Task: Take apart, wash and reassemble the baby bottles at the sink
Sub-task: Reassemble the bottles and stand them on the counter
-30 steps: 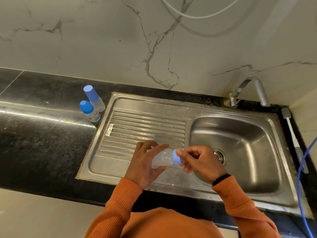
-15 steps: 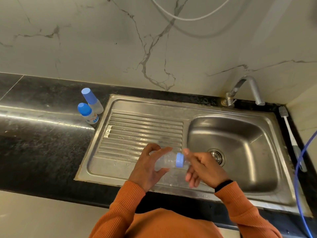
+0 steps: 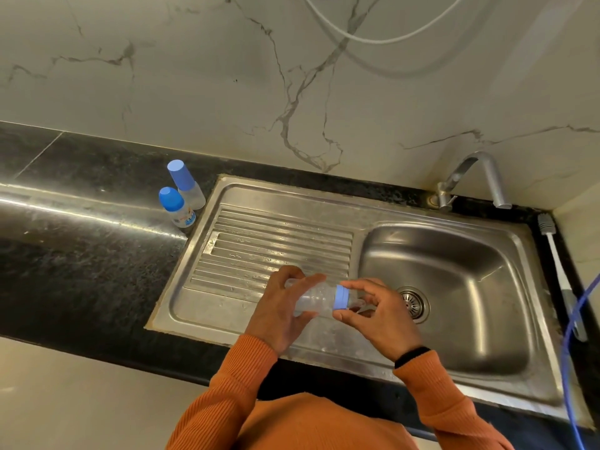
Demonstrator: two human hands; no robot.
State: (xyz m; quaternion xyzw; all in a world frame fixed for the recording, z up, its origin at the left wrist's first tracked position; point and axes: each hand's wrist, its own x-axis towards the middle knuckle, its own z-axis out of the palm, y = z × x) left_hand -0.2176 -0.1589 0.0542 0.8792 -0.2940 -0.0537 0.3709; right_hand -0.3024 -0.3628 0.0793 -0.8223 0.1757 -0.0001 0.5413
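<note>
Bottle point(image 3: 316, 298) axis is what the coming move turns on: the clear plastic body lies nearly level above the front edge of the sink's ribbed drainboard point(image 3: 272, 245), base pointing left, neck pointing right toward the basin point(image 3: 454, 287). The left hand point(image 3: 279, 315) wraps the ridged, translucent barrel, thumb over the top and fingers curled beneath, so it serves as the anchor. The right hand point(image 3: 378, 315) sits at the neck end, thumb and forefinger spread round the blue collar ring point(image 3: 341, 297) and the pale teat beyond it; whether they truly pinch the ring or only touch it I cannot tell. Being right at the collar, this hand is the one placed to twist it about the bottle's long axis, probably unscrewing. Two more bottles point(image 3: 183, 198) with smooth blue caps stand upright on the dark speckled stone worktop point(image 3: 81, 271), touching or nearly so, just beside the sink's left rim. A bent metal tap point(image 3: 477, 177) rises behind the basin, and a white-handled brush point(image 3: 555, 254) lies along its right edge.
</note>
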